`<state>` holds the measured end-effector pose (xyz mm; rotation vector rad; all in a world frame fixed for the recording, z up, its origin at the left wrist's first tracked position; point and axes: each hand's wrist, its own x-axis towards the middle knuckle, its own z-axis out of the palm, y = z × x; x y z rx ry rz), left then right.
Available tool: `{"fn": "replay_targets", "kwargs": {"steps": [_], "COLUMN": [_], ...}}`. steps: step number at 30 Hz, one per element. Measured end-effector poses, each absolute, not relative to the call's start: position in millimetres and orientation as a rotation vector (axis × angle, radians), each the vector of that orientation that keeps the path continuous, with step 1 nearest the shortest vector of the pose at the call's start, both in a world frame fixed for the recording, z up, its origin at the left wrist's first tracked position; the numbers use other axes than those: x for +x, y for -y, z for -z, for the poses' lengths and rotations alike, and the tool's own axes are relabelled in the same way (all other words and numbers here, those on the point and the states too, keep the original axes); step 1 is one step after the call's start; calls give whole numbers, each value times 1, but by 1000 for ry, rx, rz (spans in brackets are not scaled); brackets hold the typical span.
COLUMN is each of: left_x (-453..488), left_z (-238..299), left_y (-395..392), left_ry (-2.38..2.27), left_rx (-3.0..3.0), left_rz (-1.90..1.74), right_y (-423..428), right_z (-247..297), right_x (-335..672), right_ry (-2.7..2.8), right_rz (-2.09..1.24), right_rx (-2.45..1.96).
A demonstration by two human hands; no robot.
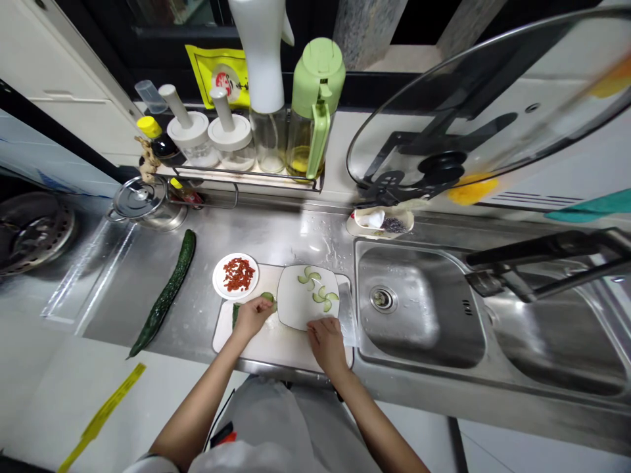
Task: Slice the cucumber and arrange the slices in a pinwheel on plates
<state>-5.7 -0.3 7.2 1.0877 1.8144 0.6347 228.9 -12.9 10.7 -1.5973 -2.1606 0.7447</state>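
Observation:
On the white cutting board [290,348] lies a white, rounded-square plate [296,309]. Thin cucumber slices [323,299] form two pinwheel shapes on it. My left hand [254,316] is left of the plate, fingertips pinched at a green cucumber piece [267,297]. Under that hand, a dark-skinned cucumber chunk [235,314] is partly hidden. My right hand [326,335] is at the plate's near edge with fingers curled together; whatever they hold, if anything, is hidden. A small white dish [217,281] of chopped red bits [238,274] overlaps the board's far left corner.
A whole cucumber [165,302] lies on the steel counter at left, near a lidded pot [142,202]. Right of the board is a double sink [419,309] with a black faucet [537,263]. Behind stand a seasoning rack [246,172], an oil bottle [315,105] and a glass lid [483,112].

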Motion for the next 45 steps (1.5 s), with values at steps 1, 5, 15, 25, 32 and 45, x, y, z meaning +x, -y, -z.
{"fn": "replay_targets", "kwargs": {"steps": [1,5,15,25,32,45], "left_x": [-3,12,40,52,61,71], "left_z": [-9,-16,-21,-27,-27,7], "left_y": [0,-2,-10,-17,-24,-32], "left_ry": [-1762,-1549,-1297,-1373,-1247,-1332], "left_rx": [1064,954,858,733,443,519], "left_rz": [-642,-647,-555,-422,-377,-679], "right_y": [12,6,-3,-7,-11,-2], "right_z": [-10,-9,-18,-25,-33,-9], "right_x": [227,219,215,226,230,234], "right_ry": [2147,2082,1819,1764,1709,1592], "right_rz": [-765,-846,-1206,-1220,-1280,-1311], "right_rx": [-1586,-1518,-1594,-1612,-1584,-1724]}}
